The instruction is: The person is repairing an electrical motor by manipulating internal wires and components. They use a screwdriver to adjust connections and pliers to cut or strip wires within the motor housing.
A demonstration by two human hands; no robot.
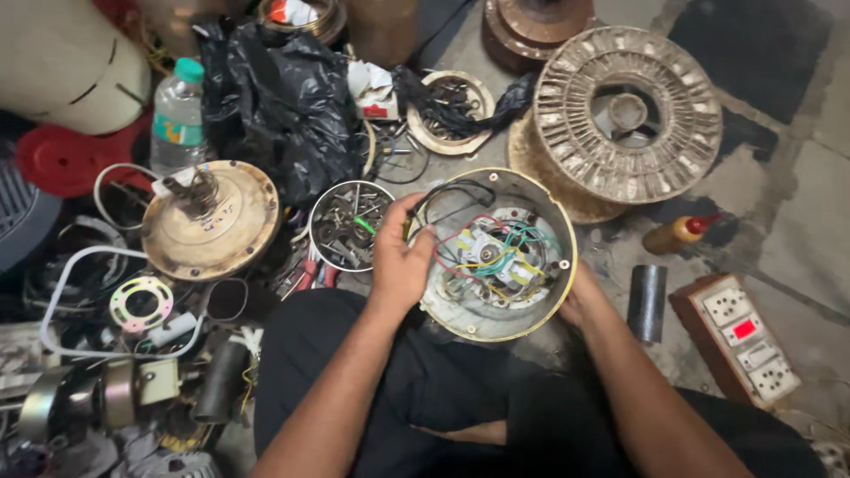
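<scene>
Two hands (400, 261) under face-up motor housing (496, 257)

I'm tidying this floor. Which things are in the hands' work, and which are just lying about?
In hand: round motor housing, its coloured wires, left hand, right hand.

Lying about: water bottle, black bag, socket board, winding core.

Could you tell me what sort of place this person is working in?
Probably a floor-level repair spot for ceiling fans: an opened fan motor housing with coloured wires, a bare wound stator, and a tin of loose screws on the concrete floor.
</scene>
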